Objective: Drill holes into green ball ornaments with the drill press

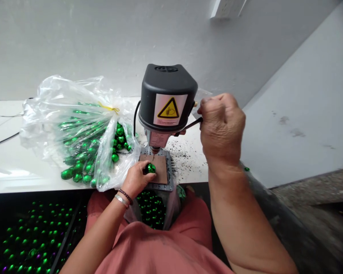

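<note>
A black bench drill press (168,82) with a yellow warning label stands on the white table. My left hand (137,176) pinches a shiny green ball (151,168) between thumb and fingers. The ball is over the brown board (161,176) on the drill's base, just in front of the thin drill bit (153,156). Whether the ball touches the board I cannot tell. My right hand (223,127) is closed in a fist around the end of the drill's lever (194,123), to the right of the drill head.
On the left lies a clear plastic bag (57,99) of green balls with a yellow tie. Dark shavings (185,160) litter the white table (5,167). Many green balls (151,209) fill a bag between my legs, and more (25,236) lie in dark containers at lower left.
</note>
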The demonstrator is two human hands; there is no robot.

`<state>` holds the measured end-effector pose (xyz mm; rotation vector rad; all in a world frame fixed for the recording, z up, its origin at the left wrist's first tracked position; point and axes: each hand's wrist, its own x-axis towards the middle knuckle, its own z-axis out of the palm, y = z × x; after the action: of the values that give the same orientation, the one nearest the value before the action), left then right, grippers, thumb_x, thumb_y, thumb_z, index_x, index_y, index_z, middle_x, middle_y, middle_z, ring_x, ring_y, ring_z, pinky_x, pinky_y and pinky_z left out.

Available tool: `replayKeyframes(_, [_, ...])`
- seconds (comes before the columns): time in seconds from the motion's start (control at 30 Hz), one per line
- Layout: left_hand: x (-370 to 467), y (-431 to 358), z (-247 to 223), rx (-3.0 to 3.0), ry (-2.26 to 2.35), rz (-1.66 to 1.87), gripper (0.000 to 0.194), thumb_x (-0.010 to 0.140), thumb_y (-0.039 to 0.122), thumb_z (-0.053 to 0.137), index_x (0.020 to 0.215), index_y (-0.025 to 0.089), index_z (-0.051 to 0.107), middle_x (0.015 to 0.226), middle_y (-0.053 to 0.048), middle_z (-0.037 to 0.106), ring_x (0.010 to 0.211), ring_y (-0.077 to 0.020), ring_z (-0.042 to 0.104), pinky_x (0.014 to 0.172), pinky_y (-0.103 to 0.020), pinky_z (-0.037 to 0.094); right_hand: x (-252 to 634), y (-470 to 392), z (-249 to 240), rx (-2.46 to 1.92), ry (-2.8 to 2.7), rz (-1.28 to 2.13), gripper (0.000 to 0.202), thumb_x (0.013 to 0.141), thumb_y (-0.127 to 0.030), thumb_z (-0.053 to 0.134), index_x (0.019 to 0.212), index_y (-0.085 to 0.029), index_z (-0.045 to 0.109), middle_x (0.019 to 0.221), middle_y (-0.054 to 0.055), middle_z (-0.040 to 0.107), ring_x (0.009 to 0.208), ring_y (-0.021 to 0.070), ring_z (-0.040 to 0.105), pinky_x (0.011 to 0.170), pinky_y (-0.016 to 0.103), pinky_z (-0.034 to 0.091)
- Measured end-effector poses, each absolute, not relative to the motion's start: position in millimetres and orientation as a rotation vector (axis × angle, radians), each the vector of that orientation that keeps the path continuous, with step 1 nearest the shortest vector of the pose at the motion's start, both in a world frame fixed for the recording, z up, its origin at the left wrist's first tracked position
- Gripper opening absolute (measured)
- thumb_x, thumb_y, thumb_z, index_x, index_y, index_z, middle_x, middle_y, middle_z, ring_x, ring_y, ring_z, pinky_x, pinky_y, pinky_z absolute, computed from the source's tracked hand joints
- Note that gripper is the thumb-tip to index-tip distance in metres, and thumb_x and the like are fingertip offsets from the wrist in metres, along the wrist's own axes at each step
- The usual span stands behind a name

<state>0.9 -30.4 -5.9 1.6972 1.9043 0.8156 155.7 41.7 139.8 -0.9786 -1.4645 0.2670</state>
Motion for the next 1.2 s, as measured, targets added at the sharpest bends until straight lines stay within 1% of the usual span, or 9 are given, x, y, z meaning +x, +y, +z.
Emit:
replayKeyframes(0.23, [-0.7, -69.2, 13.8, 1.767, 1.741, 0.887, 0.041, 0.07, 0.02, 0.06, 0.112, 0.018, 0.059, 0.111, -0.007, 0.059, 0.099, -0.018, 0.057, 0.09, -0.031, 0.044, 156.0, 42.3, 133.0, -0.96, -1.448, 0.289, 0.028, 0.084, -0.038, 0.042, 0.064, -0.018, 0.043, 0.052, -0.005, 0.034, 0.05, 0.0062, 0.032, 0.052, 0.023, 0.028])
replayKeyframes(0.47, [-0.7, -84.6, 19.3, 1.744, 1.665, 0.721, 0.043, 0.07, 0.021, 0.061, 0.113, 0.018, 0.059, 0.111, -0.007, 0.057, 0.083, -0.0143, 0.058, 0.079, -0.028, 0.049, 156.3, 44.0, 130.0, -0.899, -1.443, 0.302, 0.027, 0.083, -0.039, 0.042, 0.067, -0.017, 0.043, 0.058, -0.004, 0.037, 0.054, 0.0062, 0.034, 0.052, 0.022, 0.029])
replayKeyframes(0.7, [-3.3, -89.0, 13.1, 1.798, 1.627, 0.64, 0.05, 0.068, 0.027, 0.065, 0.118, 0.021, 0.057, 0.115, -0.007, 0.058, 0.097, -0.0193, 0.058, 0.089, -0.031, 0.047, 155.5, 40.4, 129.6, -0.915, -1.44, 0.294, 0.027, 0.083, -0.039, 0.041, 0.067, -0.017, 0.041, 0.058, -0.005, 0.035, 0.053, 0.0052, 0.034, 0.05, 0.02, 0.028])
replayKeyframes(0.8, [-10.4, -76.4, 12.8, 1.786, 1.732, 0.752, 0.038, 0.076, 0.03, 0.057, 0.112, 0.019, 0.061, 0.11, -0.008, 0.062, 0.097, -0.0186, 0.059, 0.09, -0.032, 0.046, 155.1, 38.9, 129.8, -0.939, -1.438, 0.286, 0.028, 0.083, -0.039, 0.041, 0.066, -0.017, 0.04, 0.057, -0.005, 0.036, 0.052, 0.0051, 0.034, 0.051, 0.021, 0.028])
replayKeyframes(0.87, [-21.8, -59.5, 10.6, 1.732, 1.914, 0.833, 0.032, 0.081, 0.026, 0.05, 0.108, 0.017, 0.063, 0.107, -0.008, 0.065, 0.098, -0.0187, 0.059, 0.092, -0.032, 0.045, 155.1, 37.8, 130.1, -0.951, -1.438, 0.279, 0.028, 0.083, -0.039, 0.04, 0.066, -0.017, 0.041, 0.057, -0.005, 0.036, 0.052, 0.005, 0.034, 0.051, 0.021, 0.028])
replayKeyframes(0.93, [-38.9, -38.6, 6.1, 1.635, 2.187, 0.862, 0.032, 0.081, 0.019, 0.045, 0.107, 0.015, 0.063, 0.107, -0.01, 0.066, 0.103, -0.0202, 0.058, 0.095, -0.034, 0.043, 155.5, 36.8, 130.6, -0.965, -1.442, 0.274, 0.028, 0.083, -0.04, 0.04, 0.066, -0.017, 0.041, 0.057, -0.005, 0.036, 0.052, 0.0049, 0.034, 0.052, 0.022, 0.028])
replayKeyframes(1.03, [-69.6, -10.0, -1.3, 1.526, 2.451, 0.71, 0.038, 0.08, 0.013, 0.041, 0.113, 0.007, 0.059, 0.114, -0.015, 0.062, 0.11, -0.0233, 0.054, 0.098, -0.033, 0.039, 156.5, 35.3, 131.7, -0.997, -1.449, 0.28, 0.028, 0.082, -0.04, 0.039, 0.066, -0.018, 0.042, 0.055, -0.005, 0.036, 0.051, 0.0052, 0.035, 0.053, 0.023, 0.03])
replayKeyframes(1.1, [-88.0, 2.4, -4.4, 1.508, 2.585, 0.693, 0.042, 0.081, 0.014, 0.038, 0.119, 0.005, 0.054, 0.119, -0.017, 0.058, 0.113, -0.0239, 0.052, 0.099, -0.033, 0.037, 157.1, 34.4, 132.2, -1.004, -1.452, 0.293, 0.027, 0.082, -0.04, 0.039, 0.066, -0.018, 0.043, 0.055, -0.005, 0.038, 0.051, 0.0055, 0.036, 0.053, 0.024, 0.032])
replayKeyframes(1.2, [-104.2, 11.9, -7.1, 1.536, 2.658, 0.532, 0.04, 0.083, 0.023, 0.039, 0.116, 0.008, 0.055, 0.116, -0.018, 0.058, 0.11, -0.0266, 0.053, 0.095, -0.036, 0.039, 157.0, 33.5, 132.1, -0.991, -1.441, 0.309, 0.027, 0.081, -0.041, 0.041, 0.067, -0.018, 0.043, 0.056, -0.005, 0.039, 0.051, 0.0057, 0.037, 0.054, 0.024, 0.032])
